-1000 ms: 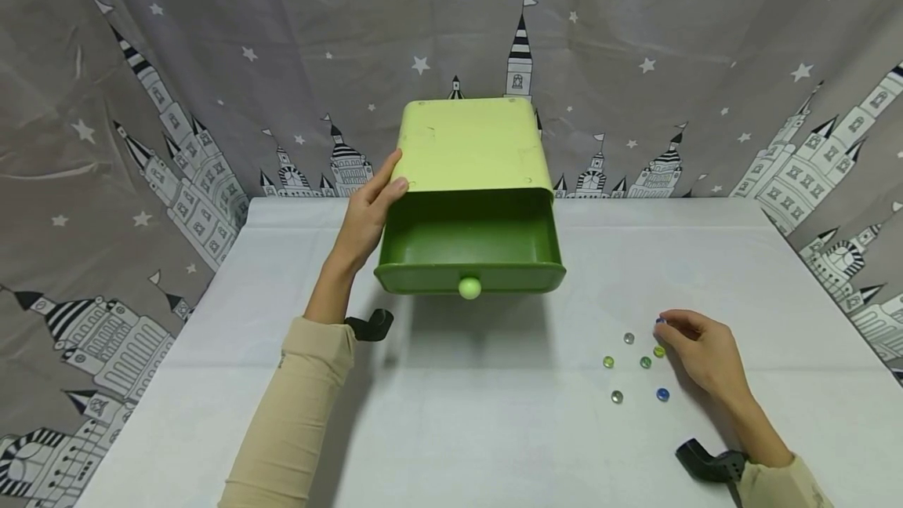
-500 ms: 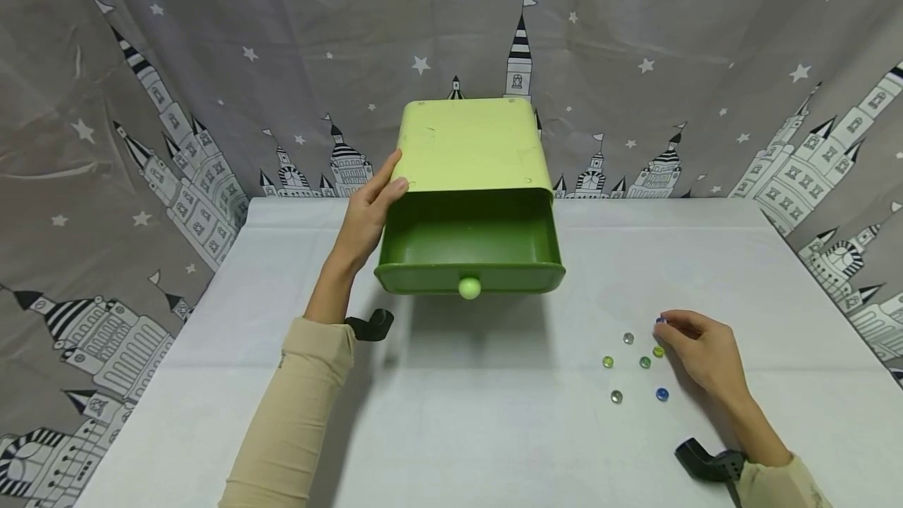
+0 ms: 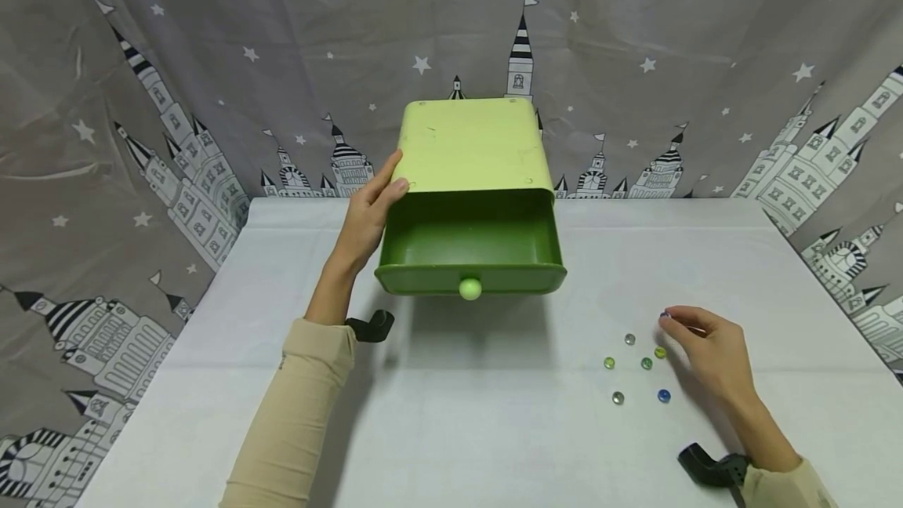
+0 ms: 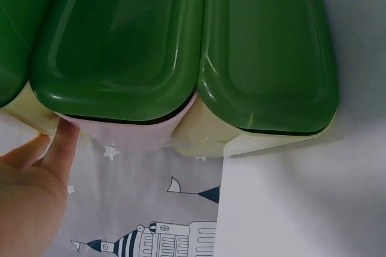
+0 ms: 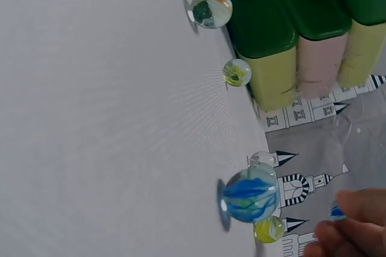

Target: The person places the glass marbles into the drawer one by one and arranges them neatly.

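Observation:
A small drawer cabinet with a pale yellow top (image 3: 474, 143) stands at the back middle, its upper green drawer (image 3: 469, 230) pulled out. Nothing is visible inside that drawer. My left hand (image 3: 367, 222) rests on the cabinet's left side, fingers fairly straight along it and the thumb at the front upper corner. Between the thumb and fingers of my right hand (image 3: 712, 347), a blue marble (image 5: 336, 211) is pinched; the fingers mostly hide it. Below and left of that hand lie several glass marbles, among them a blue marble (image 3: 664, 396) and a yellow-green marble (image 3: 659, 353).
In the left wrist view the cabinet shows further tiers, including a pink casing (image 4: 129, 135) under the top one. A white cloth (image 3: 494, 429) covers the table. Behind it hangs a grey curtain (image 3: 317, 14) printed with castles and stars.
My right hand has risen slightly, away from the other marbles, with the blue marble in its fingertips. The left hand and the cabinet have stayed still.

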Demonstrator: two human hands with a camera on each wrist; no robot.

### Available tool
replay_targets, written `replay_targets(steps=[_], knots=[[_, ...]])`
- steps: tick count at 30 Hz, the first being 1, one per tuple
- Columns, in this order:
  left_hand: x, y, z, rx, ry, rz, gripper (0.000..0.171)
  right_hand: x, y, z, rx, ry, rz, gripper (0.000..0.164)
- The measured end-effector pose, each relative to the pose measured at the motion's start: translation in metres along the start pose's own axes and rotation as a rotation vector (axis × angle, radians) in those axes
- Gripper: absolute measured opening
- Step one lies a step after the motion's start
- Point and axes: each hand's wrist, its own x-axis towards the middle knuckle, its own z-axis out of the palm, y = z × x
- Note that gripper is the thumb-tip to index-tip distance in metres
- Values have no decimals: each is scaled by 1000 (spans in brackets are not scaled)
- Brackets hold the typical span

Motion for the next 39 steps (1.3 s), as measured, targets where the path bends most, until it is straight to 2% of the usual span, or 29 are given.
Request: replay_targets(steps=[4, 11, 20, 23, 32, 39], knots=[[0, 0, 0, -2, 0, 2, 55, 1, -11, -8, 73, 24, 7, 35], [0, -1, 0, -6, 0, -1, 55, 4, -31, -25, 136, 76, -16, 34], [0, -1, 0, -13, 0, 4, 55, 3, -49, -33, 237, 68, -12, 24], [0, -1, 0, -10, 4, 4, 55, 2, -55, -30, 258, 47, -44, 26], [0, -1, 0, -16, 13, -15, 55, 0, -76, -22, 226, -10, -177, 27], [0, -1, 1, -20, 22, -16, 54, 4, -102, -14, 303, -30, -305, 19]])
